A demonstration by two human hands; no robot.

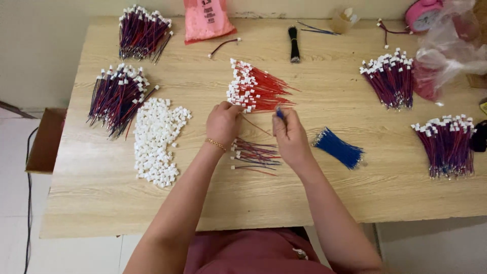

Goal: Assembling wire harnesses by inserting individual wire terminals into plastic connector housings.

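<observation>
My left hand (222,123) pinches a white connector with a thin red wire trailing from it, right at the near edge of a fan of red wires with white connectors (256,87). My right hand (289,136) holds a short blue wire upright between its fingertips, close to the left hand. Below and between the hands lies a small group of finished red-and-blue wire pairs (255,156). A bundle of loose blue wires (339,148) lies just right of my right hand. A heap of loose white plastic connectors (156,139) sits left of my left hand.
Bundles of red-and-blue wires lie on the wooden table (213,198) at far left (117,96), back left (142,33), back right (390,76) and right (449,144). A pink bag (205,19), black bundle (293,43), clear plastic bag (449,50) and cardboard box (45,139) are around.
</observation>
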